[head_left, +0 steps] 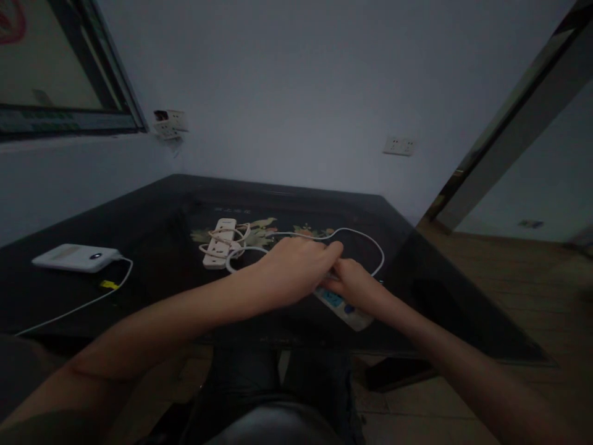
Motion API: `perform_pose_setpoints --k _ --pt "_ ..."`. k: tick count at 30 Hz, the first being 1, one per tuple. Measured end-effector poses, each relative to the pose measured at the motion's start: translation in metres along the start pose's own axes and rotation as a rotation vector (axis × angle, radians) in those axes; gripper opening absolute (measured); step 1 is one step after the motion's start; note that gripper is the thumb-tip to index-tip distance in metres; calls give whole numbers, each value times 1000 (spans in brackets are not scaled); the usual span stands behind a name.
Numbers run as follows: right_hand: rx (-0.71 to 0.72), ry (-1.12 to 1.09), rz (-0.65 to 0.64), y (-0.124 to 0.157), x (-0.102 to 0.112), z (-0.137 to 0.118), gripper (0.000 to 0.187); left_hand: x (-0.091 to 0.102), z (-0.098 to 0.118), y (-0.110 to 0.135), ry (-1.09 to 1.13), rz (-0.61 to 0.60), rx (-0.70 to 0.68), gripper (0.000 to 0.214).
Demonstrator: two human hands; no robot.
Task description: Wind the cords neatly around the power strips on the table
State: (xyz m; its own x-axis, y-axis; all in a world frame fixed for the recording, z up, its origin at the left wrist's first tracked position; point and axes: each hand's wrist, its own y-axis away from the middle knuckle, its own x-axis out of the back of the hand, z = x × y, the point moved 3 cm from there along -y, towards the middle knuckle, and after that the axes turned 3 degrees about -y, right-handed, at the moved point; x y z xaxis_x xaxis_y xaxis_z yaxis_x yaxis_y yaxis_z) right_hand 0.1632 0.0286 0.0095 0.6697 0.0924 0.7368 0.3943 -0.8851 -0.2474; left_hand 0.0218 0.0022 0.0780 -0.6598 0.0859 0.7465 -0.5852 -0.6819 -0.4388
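Observation:
My left hand (pixel 296 266) reaches across the dark table (pixel 157 210), its fingers pinched together at the end of a white cable (pixel 365 238) that loops out to the right. My right hand (pixel 354 285) is closed round a white power strip (pixel 345 307) with blue marks, lying under both hands near the table's front edge. What exactly the left fingers pinch is hidden. A second white power strip (pixel 221 242), wrapped in its own beige cord, lies just left of my left hand.
A white power bank (pixel 76 257) with a thin cable and a yellow tag (pixel 110 285) lies at the table's left. Wall sockets (pixel 399 146) sit on the far wall, and another socket (pixel 170 122) on the left wall. Wooden floor lies to the right.

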Motion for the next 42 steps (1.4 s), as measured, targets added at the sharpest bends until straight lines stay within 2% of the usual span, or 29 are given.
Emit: perform_pose_setpoints --k 3,7,13,17,22,26,30,34,38,40,42 --pt "11 -56 63 -1 9 -3 12 -11 -4 18 20 95 81 15" --pt "3 -187 109 -3 15 -11 28 -26 -15 40 168 223 208 10" --pt "-10 -356 134 -5 12 -19 34 -44 -27 60 410 274 354 7" --pt "-45 -568 92 -2 14 -22 32 -52 -41 68 548 321 397 18" --pt "-41 -695 -45 4 17 -28 32 -62 -52 73 778 384 366 28" --pt "-59 -805 -131 12 17 -29 51 -64 -60 76 914 465 346 34" --pt "-105 -930 -195 18 13 -29 62 -68 -65 78 1052 441 330 40" --pt "-128 -1073 -171 23 10 -35 67 -66 -65 78 1187 405 330 45" --pt "-187 -1227 -132 33 9 -41 54 -67 -66 76 1265 313 259 45" --pt "-211 -1284 -147 41 8 -43 45 -72 -69 75 1293 269 228 44" --pt "-222 -1312 -183 49 5 -45 42 -80 -75 75 1314 264 252 43"
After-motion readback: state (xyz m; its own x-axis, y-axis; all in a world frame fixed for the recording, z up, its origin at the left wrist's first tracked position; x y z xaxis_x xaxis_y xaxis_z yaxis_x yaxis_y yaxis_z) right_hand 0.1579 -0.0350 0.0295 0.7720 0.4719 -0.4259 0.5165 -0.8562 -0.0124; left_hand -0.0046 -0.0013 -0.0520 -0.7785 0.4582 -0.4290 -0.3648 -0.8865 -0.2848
